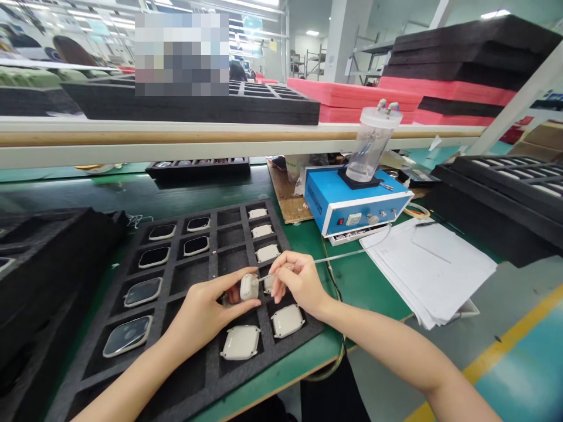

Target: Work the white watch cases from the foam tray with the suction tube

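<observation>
Fingers of our left hand (pixel 206 310) pinch one case (pixel 248 287) over the tray (pixel 206 375); right hand (pixel 299 281) grips a probe (pixel 281 271) against it. Some tray cells filled, several empty.

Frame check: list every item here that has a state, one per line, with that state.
left hand: closed on a white casing, held above the foam tray
right hand: pinching a thin probe, its tip at the casing
foam tray: partly filled, several compartments bare
blue box: a clear canister upright on top
papers: stacked flat
</observation>
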The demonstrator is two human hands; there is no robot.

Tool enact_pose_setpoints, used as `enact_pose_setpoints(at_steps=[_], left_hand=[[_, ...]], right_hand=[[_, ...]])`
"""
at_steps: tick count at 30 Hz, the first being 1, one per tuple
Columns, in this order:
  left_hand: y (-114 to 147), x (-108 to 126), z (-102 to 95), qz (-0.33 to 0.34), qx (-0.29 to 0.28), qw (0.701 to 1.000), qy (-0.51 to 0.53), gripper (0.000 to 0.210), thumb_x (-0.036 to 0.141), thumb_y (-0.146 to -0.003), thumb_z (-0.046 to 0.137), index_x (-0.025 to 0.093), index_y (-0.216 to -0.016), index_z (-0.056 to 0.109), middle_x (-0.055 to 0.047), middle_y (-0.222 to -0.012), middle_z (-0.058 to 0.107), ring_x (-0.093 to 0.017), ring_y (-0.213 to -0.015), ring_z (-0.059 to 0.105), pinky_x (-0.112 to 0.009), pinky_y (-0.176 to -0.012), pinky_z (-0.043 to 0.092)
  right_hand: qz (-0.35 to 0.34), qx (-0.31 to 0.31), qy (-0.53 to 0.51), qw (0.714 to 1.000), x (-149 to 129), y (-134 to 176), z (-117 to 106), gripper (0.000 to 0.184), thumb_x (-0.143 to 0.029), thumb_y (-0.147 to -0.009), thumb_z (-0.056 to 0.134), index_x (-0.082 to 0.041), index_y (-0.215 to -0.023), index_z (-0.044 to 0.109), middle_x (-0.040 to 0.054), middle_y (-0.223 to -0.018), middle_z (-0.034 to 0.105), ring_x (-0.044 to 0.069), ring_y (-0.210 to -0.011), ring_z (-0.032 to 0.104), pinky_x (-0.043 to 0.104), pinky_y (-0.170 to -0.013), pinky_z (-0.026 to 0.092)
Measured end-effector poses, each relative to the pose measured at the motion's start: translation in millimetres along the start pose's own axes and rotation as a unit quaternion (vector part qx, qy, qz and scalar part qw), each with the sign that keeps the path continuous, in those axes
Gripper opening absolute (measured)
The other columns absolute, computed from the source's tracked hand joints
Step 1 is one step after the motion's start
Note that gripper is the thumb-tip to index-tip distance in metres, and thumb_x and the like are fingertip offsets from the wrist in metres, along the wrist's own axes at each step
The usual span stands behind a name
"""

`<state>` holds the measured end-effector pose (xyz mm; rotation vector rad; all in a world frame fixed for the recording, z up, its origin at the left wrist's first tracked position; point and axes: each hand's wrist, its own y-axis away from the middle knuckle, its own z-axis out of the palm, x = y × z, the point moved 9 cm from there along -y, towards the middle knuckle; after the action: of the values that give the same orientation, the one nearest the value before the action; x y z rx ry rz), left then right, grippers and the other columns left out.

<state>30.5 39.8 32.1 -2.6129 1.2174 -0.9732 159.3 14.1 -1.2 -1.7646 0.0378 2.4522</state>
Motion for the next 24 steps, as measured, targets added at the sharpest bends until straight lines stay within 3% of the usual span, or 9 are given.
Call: enact_pose_setpoints(at_steps=[24], left_hand=[[2.0,2.9,0.9,0.021,0.001,1.000,-0.010,0.046,0.045,-0.075,0.065,0.017,-0.111,0.065,0.002,-0.059,0.062,-0.014,-0.050,0.056,-0.023,-0.054,0.048]], right_hand=[[-0.005,0.001,0.003,1.000,-1.7,0.5,0.3,0.007,-0.017,-0.063,0.049,-0.016,-0.064,0.056,-0.0050,-0.040,0.057,0.008,-0.030,0.049,0.016,-0.033,0.039]])
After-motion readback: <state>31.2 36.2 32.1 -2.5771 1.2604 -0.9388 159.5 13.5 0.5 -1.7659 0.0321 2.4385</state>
